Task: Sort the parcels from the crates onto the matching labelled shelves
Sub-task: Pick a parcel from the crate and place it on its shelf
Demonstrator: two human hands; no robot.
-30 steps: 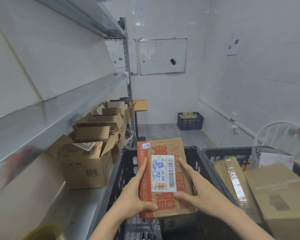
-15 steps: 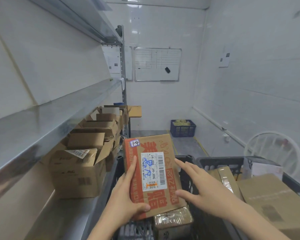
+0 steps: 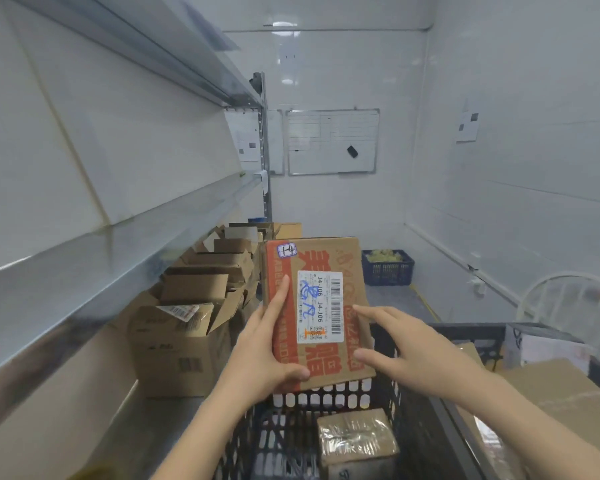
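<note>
White-tiled walls end at a whiteboard. The left hand grips a brown, red-printed parcel by its left edge, thumb curled over the lower front, above a black crate. Its white label reads "J4-J06" twice beside a barcode and blue handwriting. The sticker above the fingers reads "14". The right hand, fingers loosely spread, is at the parcel's right side, contact unclear. Below the hands a wrapped packet lies in the crate.
</note>
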